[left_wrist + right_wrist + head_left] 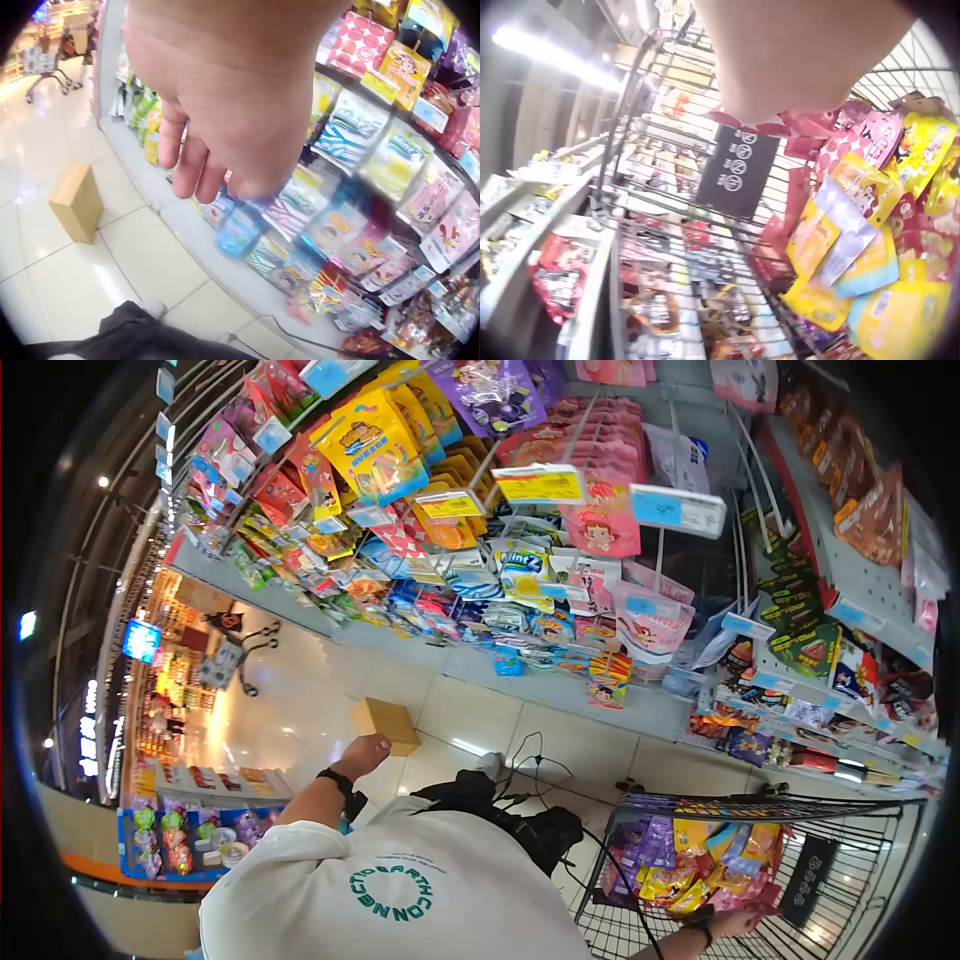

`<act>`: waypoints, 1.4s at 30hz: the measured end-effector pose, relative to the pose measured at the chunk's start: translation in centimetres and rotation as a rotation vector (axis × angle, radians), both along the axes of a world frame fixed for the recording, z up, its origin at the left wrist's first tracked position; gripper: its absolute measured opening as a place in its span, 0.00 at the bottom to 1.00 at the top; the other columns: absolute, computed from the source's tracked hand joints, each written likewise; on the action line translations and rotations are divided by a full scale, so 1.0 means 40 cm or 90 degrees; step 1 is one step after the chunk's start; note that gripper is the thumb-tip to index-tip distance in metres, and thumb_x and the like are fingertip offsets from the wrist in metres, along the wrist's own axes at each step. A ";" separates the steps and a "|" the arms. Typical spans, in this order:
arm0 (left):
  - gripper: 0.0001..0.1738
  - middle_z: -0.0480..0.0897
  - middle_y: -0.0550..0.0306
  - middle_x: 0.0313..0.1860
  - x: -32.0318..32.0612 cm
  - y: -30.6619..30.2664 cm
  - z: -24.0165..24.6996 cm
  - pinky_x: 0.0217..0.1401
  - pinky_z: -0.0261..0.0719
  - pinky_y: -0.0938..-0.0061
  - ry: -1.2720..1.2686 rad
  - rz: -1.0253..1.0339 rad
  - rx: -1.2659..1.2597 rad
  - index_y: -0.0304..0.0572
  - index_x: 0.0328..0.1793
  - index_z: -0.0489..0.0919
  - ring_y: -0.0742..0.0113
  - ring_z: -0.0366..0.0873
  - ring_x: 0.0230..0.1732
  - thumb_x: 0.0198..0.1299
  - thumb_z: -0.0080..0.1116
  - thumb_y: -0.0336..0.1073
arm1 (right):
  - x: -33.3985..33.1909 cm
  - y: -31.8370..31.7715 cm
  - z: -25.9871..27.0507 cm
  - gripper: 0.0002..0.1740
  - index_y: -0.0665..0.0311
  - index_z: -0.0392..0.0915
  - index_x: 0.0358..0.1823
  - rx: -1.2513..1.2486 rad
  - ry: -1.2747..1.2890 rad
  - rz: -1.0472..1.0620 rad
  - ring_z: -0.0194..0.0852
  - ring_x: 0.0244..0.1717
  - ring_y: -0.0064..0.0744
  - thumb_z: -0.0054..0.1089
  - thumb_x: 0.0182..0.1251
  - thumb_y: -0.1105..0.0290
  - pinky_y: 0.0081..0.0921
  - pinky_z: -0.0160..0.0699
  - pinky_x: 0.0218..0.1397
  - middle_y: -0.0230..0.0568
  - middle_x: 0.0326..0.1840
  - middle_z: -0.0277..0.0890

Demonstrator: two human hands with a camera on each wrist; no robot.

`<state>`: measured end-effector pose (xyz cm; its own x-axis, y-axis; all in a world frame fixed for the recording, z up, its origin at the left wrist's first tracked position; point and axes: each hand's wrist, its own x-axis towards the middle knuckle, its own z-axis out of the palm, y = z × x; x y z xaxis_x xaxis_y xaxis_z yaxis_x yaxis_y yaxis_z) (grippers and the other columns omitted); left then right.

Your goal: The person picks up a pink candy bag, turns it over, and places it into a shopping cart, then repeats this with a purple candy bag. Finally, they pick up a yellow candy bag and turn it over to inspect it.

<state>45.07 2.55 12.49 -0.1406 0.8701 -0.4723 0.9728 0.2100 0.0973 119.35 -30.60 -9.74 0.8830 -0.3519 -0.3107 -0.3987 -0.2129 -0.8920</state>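
Observation:
My left hand (pixel 365 755) hangs over the floor at the left, fingers loosely bent and holding nothing; in the left wrist view the hand (pixel 232 105) shows against the hanging snack packs (pixel 352 124). Low on the right in the head view, my right hand (pixel 737 923) is inside the wire cart (pixel 868 840), at a red packet (pixel 768 901) that it appears to grip. The right wrist view shows the back of the hand (pixel 802 67), with red packaging by its hidden fingers. Yellow packs (pixel 904 319) and purple packs (pixel 655 842) lie heaped in the cart.
Shelves with hanging candy bags (pixel 600 525) and price tags curve across the front and right. A cardboard box (pixel 390 725) stands on the tiled floor (pixel 460 710). A black cable (pixel 540 760) runs near my feet. At the left is a blue-edged display (pixel 180 875).

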 end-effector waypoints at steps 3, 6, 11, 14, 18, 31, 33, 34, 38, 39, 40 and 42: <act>0.12 0.82 0.45 0.38 -0.014 0.098 -0.106 0.45 0.76 0.60 0.049 -0.212 -0.006 0.44 0.43 0.79 0.45 0.79 0.41 0.59 0.50 0.40 | -0.113 0.007 0.090 0.23 0.76 0.72 0.54 -0.111 -0.178 -0.032 0.75 0.43 0.38 0.53 0.69 0.60 0.30 0.74 0.48 0.52 0.50 0.76; 0.11 0.82 0.46 0.35 0.034 0.190 -0.105 0.42 0.76 0.61 -0.202 -0.276 0.089 0.44 0.44 0.78 0.47 0.80 0.37 0.59 0.52 0.38 | -0.291 0.086 0.288 0.25 0.73 0.71 0.57 -0.258 -0.223 0.053 0.75 0.46 0.36 0.54 0.69 0.59 0.30 0.73 0.49 0.50 0.53 0.76; 0.11 0.81 0.49 0.35 0.083 0.399 -0.091 0.37 0.77 0.66 -0.417 -0.354 0.084 0.45 0.46 0.78 0.57 0.80 0.36 0.59 0.57 0.39 | -0.639 0.322 0.592 0.27 0.78 0.70 0.55 -0.143 -0.278 0.286 0.69 0.45 0.36 0.52 0.69 0.57 0.32 0.70 0.51 0.54 0.49 0.74; 0.14 0.81 0.54 0.39 0.108 0.454 -0.007 0.39 0.77 0.68 -0.596 -0.383 0.039 0.45 0.49 0.78 0.63 0.80 0.40 0.58 0.60 0.39 | -0.826 0.475 0.754 0.27 0.77 0.68 0.59 -0.160 -0.354 0.408 0.69 0.54 0.35 0.56 0.67 0.62 0.30 0.66 0.58 0.50 0.54 0.73; 0.27 0.79 0.58 0.51 0.139 0.445 0.171 0.52 0.74 0.71 -0.813 -0.552 0.040 0.46 0.60 0.72 0.64 0.77 0.51 0.54 0.66 0.38 | -1.042 0.696 0.992 0.13 0.70 0.74 0.42 0.063 -0.210 0.657 0.71 0.40 0.20 0.61 0.63 0.67 0.20 0.69 0.44 0.35 0.38 0.76; 0.17 0.81 0.63 0.38 -0.147 0.469 0.306 0.37 0.77 0.78 -1.023 -0.297 -0.205 0.38 0.50 0.78 0.76 0.77 0.34 0.58 0.64 0.38 | -1.460 1.095 1.117 0.13 0.66 0.72 0.48 0.327 -0.039 1.035 0.72 0.33 0.14 0.58 0.66 0.69 0.15 0.70 0.36 0.29 0.34 0.78; 0.17 0.81 0.64 0.37 -0.189 0.488 0.297 0.36 0.77 0.78 -1.036 -0.239 -0.173 0.38 0.50 0.78 0.76 0.77 0.33 0.58 0.64 0.38 | -1.494 1.133 1.106 0.19 0.65 0.67 0.57 0.313 -0.019 1.071 0.74 0.39 0.16 0.56 0.68 0.69 0.17 0.73 0.41 0.32 0.42 0.77; 0.14 0.80 0.63 0.34 -0.208 0.502 0.281 0.32 0.76 0.79 -1.035 -0.200 -0.149 0.39 0.47 0.77 0.76 0.77 0.30 0.59 0.63 0.37 | -1.505 1.146 1.093 0.19 0.65 0.67 0.57 0.314 -0.016 1.082 0.74 0.39 0.16 0.56 0.68 0.69 0.17 0.73 0.41 0.32 0.42 0.77; 0.14 0.79 0.64 0.30 -0.252 0.581 0.228 0.27 0.73 0.80 -1.006 -0.106 -0.073 0.39 0.43 0.77 0.78 0.73 0.25 0.59 0.63 0.41 | -1.504 1.155 1.024 0.20 0.66 0.66 0.59 0.296 -0.027 1.136 0.71 0.48 0.21 0.55 0.69 0.68 0.21 0.72 0.48 0.34 0.47 0.72; 0.15 0.78 0.64 0.27 -0.248 0.601 0.217 0.25 0.71 0.81 -1.020 -0.084 -0.051 0.38 0.42 0.77 0.78 0.73 0.23 0.60 0.62 0.42 | -1.503 1.146 1.015 0.18 0.63 0.68 0.58 0.288 -0.033 1.135 0.71 0.45 0.21 0.54 0.69 0.67 0.21 0.70 0.45 0.33 0.44 0.73; 0.15 0.78 0.64 0.27 -0.245 0.616 0.208 0.25 0.71 0.81 -1.023 -0.082 -0.049 0.38 0.42 0.77 0.78 0.73 0.23 0.60 0.62 0.42 | -1.503 1.137 1.011 0.17 0.61 0.70 0.57 0.280 -0.040 1.133 0.72 0.41 0.22 0.53 0.69 0.65 0.21 0.69 0.42 0.32 0.42 0.75; 0.15 0.78 0.64 0.25 -0.234 0.645 0.206 0.23 0.70 0.81 -1.036 -0.044 -0.019 0.38 0.41 0.77 0.77 0.73 0.21 0.60 0.62 0.43 | -1.489 1.105 1.002 0.17 0.62 0.70 0.56 0.285 -0.019 1.124 0.73 0.41 0.22 0.53 0.69 0.64 0.22 0.69 0.42 0.32 0.40 0.76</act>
<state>35.73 28.36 20.72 0.5320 0.8419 -0.0903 -0.1410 0.1932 0.9710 59.77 13.61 30.36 0.0929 0.9918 -0.0877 0.0192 -0.0899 -0.9958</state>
